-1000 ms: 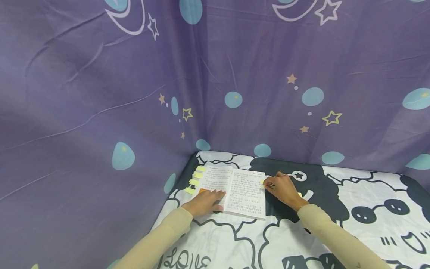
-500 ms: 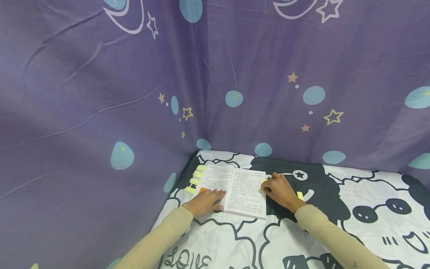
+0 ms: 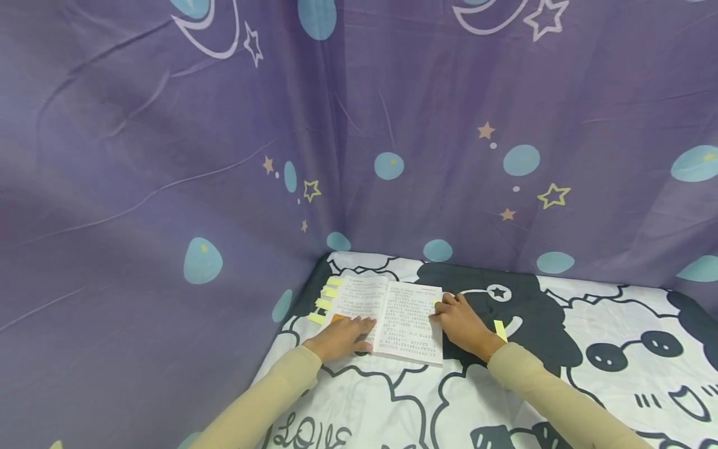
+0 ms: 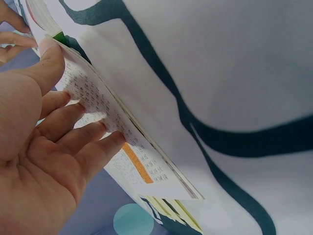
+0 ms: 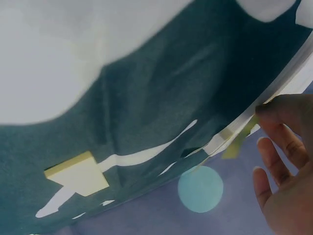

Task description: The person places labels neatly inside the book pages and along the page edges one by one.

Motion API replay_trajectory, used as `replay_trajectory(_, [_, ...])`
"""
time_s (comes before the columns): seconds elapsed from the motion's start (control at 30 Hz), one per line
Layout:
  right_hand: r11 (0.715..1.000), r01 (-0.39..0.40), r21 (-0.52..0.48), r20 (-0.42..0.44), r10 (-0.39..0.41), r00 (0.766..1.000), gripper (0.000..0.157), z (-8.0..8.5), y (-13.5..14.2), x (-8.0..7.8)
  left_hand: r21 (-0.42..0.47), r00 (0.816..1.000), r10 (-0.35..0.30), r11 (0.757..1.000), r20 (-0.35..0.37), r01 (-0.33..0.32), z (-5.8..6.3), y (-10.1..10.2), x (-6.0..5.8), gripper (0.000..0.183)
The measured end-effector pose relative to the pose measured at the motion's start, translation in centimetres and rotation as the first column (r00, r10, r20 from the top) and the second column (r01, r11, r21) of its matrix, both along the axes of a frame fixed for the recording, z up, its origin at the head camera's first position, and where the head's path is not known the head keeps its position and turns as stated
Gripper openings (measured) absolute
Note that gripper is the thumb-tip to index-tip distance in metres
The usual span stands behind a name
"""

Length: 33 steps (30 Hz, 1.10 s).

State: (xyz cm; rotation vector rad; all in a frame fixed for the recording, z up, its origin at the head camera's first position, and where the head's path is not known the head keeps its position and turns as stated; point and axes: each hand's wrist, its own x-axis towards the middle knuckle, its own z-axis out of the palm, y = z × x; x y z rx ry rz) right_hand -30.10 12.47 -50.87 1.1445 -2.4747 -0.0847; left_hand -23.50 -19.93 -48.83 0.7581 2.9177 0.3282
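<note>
An open book [image 3: 412, 324] lies on the patterned cloth, printed pages facing up. My left hand [image 3: 341, 338] rests on its left page with fingers extended; in the left wrist view the thumb lies near the book's spine and the fingertips touch the print. An orange strip [image 4: 137, 164] shows on that page beside the fingers. At the right page's outer edge, my right hand [image 3: 462, 324] pinches a yellow sticky note [image 5: 253, 122] between thumb and forefinger, partly hidden by the fingers. Another yellow tab [image 5: 234, 148] sticks out from the edge close by.
Several yellow tabs [image 3: 324, 304] project from the book's left edge. A pad of yellow sticky notes [image 5: 80, 176] lies on the cloth [image 3: 370, 405] right of the book, near the right wrist. Purple curtains [image 3: 426, 125] hang behind and to the left.
My right hand has shifted slightly left and down along the right page's edge, its fingers now closer over the page. More of the yellow pad shows. My left hand stays put.
</note>
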Motion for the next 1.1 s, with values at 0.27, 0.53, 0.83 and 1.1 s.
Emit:
replay_trajectory(0.27, [0.99,0.012,0.138,-0.068,-0.003,0.998,0.015,-0.2,-0.8,1.4,-0.017,1.0,-0.01,1.0,-0.028,0.01,-0.3,0.1,0.0,0.069])
replay_trajectory(0.53, [0.962,0.036,0.271,-0.162,0.008,0.987,0.018,-0.3,-1.3,1.6,-0.067,0.996,-0.056,0.996,-0.064,0.052,-0.6,0.0,-0.1,0.088])
replay_trajectory(0.83, [1.0,0.027,0.011,0.032,-0.027,0.999,0.028,-0.1,0.8,2.3,-0.183,0.941,-0.161,0.977,-0.298,0.109,-0.1,0.4,0.2,0.066])
replay_trajectory(1.1, [0.981,0.085,-0.175,0.133,-0.062,0.989,0.027,-0.2,3.4,2.9,-0.237,0.799,-0.254,0.961,-0.545,0.143,0.1,-1.0,0.9,0.033])
